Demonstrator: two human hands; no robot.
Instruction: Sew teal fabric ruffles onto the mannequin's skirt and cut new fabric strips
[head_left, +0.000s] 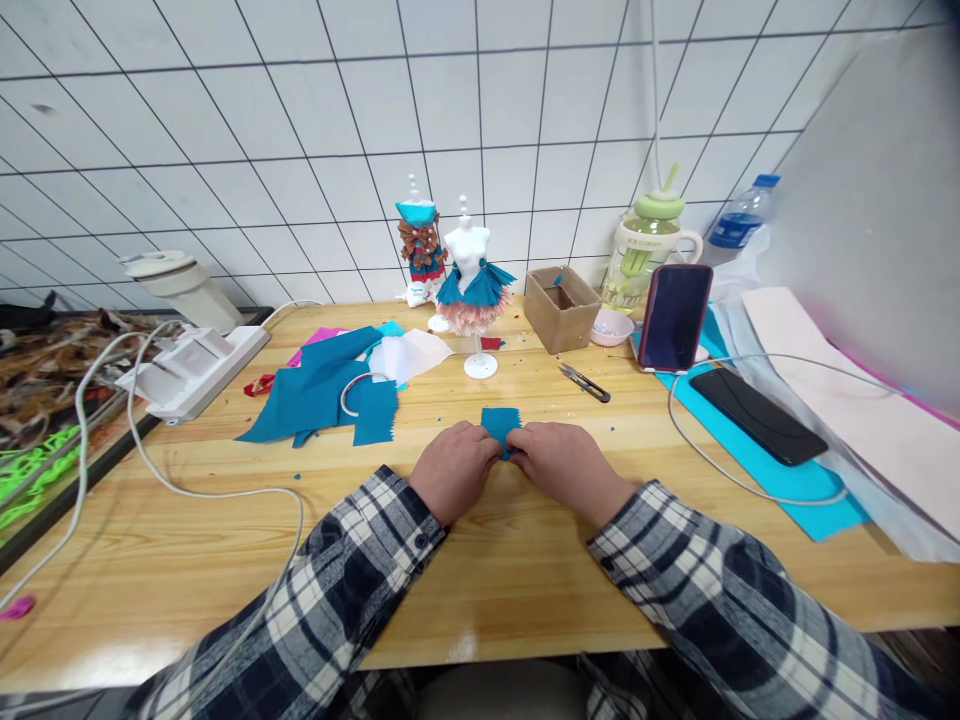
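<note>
Between my two hands lies a small teal piece of crepe paper [500,422] with a jagged edge, close to the tabletop. My left hand [459,466] pinches its lower left side, and my right hand [562,462] pinches the lower right side. The fingertips partly cover the paper's near end. Straight ahead stands a white mini dress form [468,255] wearing a teal and pink ruffled skirt. Larger teal crepe paper sheets [300,395] lie to the left, with a white ring [346,397] on them. Thread snips [585,383] rest beyond my right hand.
A second dressed form [420,245], a cardboard box [562,310], a pink bowl [611,328] and a propped phone [675,318] stand at the back. Right: a black phone [757,415] on paper sheets. Left: a power strip [195,370], its white cable [225,492] running under my left sleeve's side.
</note>
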